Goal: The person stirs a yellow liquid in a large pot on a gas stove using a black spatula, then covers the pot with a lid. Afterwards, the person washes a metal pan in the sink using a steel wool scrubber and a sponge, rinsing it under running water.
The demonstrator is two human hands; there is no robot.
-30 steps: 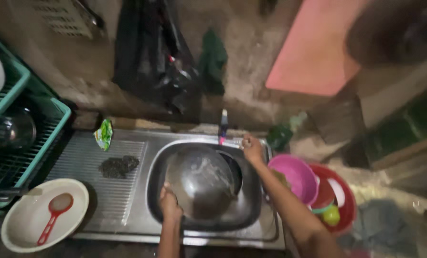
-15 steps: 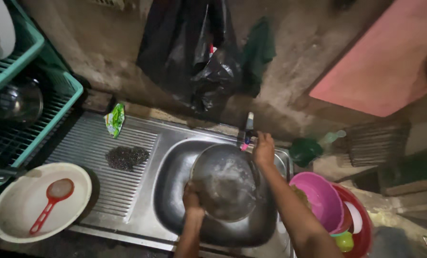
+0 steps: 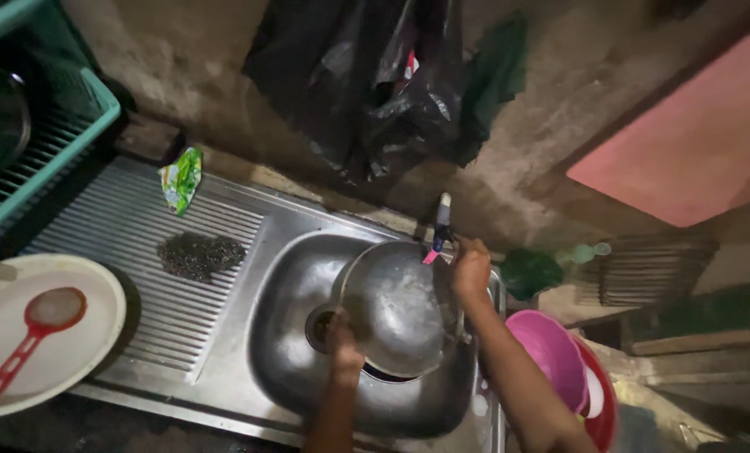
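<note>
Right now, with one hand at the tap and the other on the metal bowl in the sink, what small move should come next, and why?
Probably turn the tap on. The right hand rests at its handle, the left hand tilts the metal bowl just under the spout over the sink, and no water can be seen running.

Dim, rough concrete wall [image 3: 224, 101] behind a steel sink counter [image 3: 123, 243].

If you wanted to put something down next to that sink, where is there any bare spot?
The ribbed drainboard has bare metal between the dark scouring pad and the white plate, and also below the green sachet. The basin is crowded: a metal pot held by the left hand, with the right hand at the tap.
</note>
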